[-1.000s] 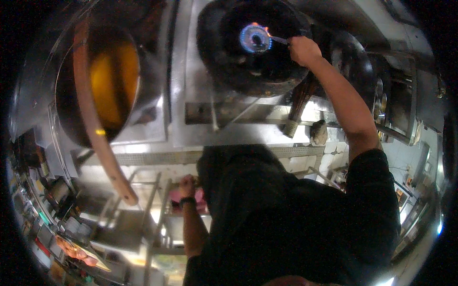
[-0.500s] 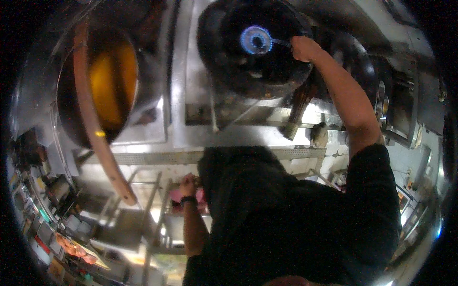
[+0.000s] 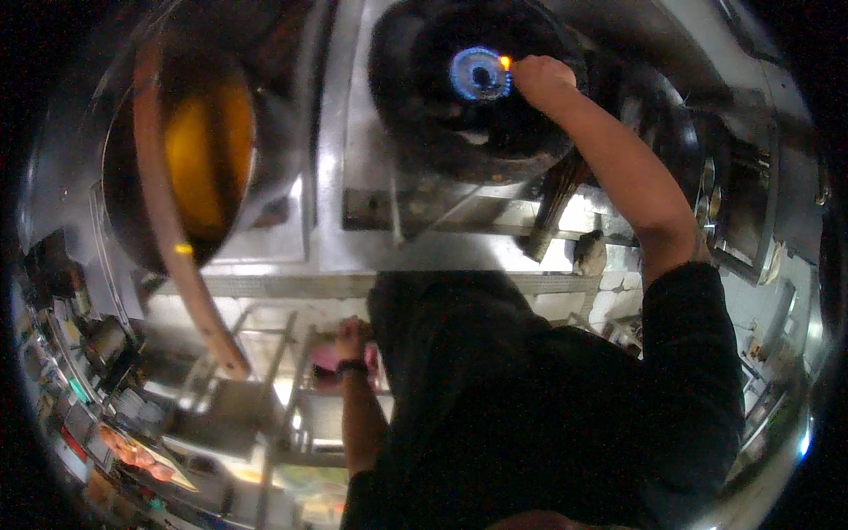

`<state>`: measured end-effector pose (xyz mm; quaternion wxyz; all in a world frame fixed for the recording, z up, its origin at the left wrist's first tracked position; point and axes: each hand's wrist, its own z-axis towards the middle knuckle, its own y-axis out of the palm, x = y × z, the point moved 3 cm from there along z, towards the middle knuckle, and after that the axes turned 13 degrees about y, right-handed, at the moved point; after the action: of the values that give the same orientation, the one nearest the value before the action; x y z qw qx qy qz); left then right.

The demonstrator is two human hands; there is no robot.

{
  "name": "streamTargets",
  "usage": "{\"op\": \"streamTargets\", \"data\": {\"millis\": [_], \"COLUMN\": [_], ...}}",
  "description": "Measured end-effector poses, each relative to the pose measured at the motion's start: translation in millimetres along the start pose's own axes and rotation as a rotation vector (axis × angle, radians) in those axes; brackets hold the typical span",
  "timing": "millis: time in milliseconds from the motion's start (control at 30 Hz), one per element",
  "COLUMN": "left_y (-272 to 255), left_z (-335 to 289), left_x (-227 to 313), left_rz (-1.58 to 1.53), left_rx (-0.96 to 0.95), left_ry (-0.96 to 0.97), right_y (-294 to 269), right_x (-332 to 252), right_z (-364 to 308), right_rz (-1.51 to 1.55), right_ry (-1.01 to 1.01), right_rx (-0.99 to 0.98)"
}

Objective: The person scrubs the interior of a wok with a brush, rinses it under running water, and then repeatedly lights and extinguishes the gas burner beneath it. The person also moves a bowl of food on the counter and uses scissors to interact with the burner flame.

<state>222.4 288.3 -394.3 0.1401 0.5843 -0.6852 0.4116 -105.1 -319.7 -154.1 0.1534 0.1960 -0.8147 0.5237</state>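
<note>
The burner (image 3: 480,74) sits near the top of the frame, a little right of the middle, and a ring of blue fire glows in it. It lies inside a round black well (image 3: 459,115) in the shiny metal stove (image 3: 353,203). The right hand (image 3: 541,79) is just beside the blue ring, on its right side. Its fingers are curled together, and a tiny orange flame (image 3: 505,62) shines at their tips. What they pinch is too small to tell. The bare arm runs down to a dark sleeve in the lower right of the frame.

The left hand (image 3: 352,340) is low, left of the middle, closed around something pink (image 3: 331,360) below the stove's edge. A dark band is on its wrist.

In the upper left, a big wok (image 3: 199,150) holds yellow oil. A long brown wooden handle (image 3: 172,238) lies across it.
</note>
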Motion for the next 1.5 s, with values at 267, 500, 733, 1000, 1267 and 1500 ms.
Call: {"op": "streamTargets", "data": {"millis": [267,500,733,1000,1267,1500], "left_y": [23,3,-2,37,30,-38], "left_z": [14,11,-1,-4,-7,-13], "left_x": [-26,-25,33,-12,14,226], "left_rz": [-0.211,-0.18,0.187,-0.471,-0.314,0.327], "left_rx": [0.218,0.028,0.045,0.1,0.127,-0.108], "left_ry": [0.06,-0.124,-0.018,-0.182,-0.19,-0.359], "right_y": [15,42,47,47,76,70], "right_x": [34,63,70,74,79,82], "right_z": [20,44,45,39,37,32], "right_rz": [-0.007,-0.014,0.052,0.073,0.222,0.249], "right_ry": [-0.077,-0.116,-0.125,-0.137,-0.087,-0.116], "right_rx": [-0.067,-0.088,-0.034,-0.058,-0.036,-0.01]}}
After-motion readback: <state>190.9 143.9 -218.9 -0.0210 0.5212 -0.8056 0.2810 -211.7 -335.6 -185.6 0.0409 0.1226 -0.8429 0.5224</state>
